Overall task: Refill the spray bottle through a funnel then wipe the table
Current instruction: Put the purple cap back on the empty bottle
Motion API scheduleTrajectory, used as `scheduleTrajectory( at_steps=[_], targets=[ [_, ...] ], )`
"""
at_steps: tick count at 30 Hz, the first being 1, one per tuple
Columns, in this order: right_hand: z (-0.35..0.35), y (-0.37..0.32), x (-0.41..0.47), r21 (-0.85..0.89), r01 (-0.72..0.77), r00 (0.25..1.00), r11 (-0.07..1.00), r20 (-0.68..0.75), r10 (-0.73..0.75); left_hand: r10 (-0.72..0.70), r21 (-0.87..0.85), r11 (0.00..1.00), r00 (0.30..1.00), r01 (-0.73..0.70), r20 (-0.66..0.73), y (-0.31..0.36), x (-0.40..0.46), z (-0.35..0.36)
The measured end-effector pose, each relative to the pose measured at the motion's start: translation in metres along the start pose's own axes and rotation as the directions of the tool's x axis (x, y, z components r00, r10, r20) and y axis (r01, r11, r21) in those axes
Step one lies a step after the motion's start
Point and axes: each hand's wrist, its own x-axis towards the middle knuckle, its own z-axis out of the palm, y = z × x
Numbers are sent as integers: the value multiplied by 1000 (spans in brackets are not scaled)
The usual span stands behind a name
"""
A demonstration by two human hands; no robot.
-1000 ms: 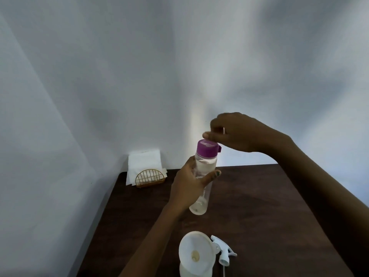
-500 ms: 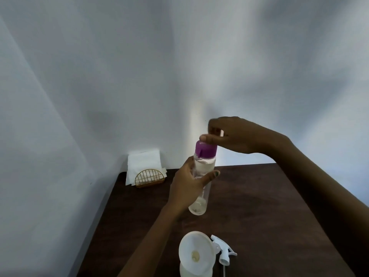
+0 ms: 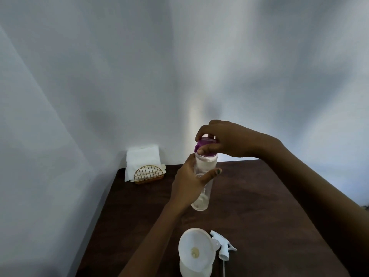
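Above the middle of the brown desk (image 3: 249,196), the left hand (image 3: 187,186) wraps its fingers (image 3: 211,173) around a clear water bottle (image 3: 203,188) and holds it up in the air, while the right hand (image 3: 225,138) curls over the purple cap (image 3: 205,145) and pinches it from the top. Near the front edge of the desk stands the spray bottle (image 3: 194,271) with a white funnel (image 3: 196,249) in its neck, and the white spray top (image 3: 223,246) lies just beside it. At the far left corner, white napkins (image 3: 142,160) stand in a gold wire holder (image 3: 148,174).

Napkins (image 3: 142,161) in gold wire holder (image 3: 148,175)
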Motion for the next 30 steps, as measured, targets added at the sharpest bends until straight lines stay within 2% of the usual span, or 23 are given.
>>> scheduleTrajectory(
  at_steps=[11, 18, 24, 30],
  targets=[
    [16, 9, 7, 35, 12, 995, 999, -98, -9, 10, -7, 1000, 998, -11, -57, -17, 7, 1],
    [48, 23, 29, 24, 38, 987, 999, -156, -34, -53, -43, 998, 996, 50, -72, -41, 15, 6],
    [93, 47, 68, 59, -4, 985, 998, -169, 14, -171, -112, 978, 984, 176, 57, -81, 45, 11],
    [136, 68, 117, 66, -42, 966, 997, -253, 57, -339, -79, 932, 927, 355, 160, -126, 80, 14]
  ],
)
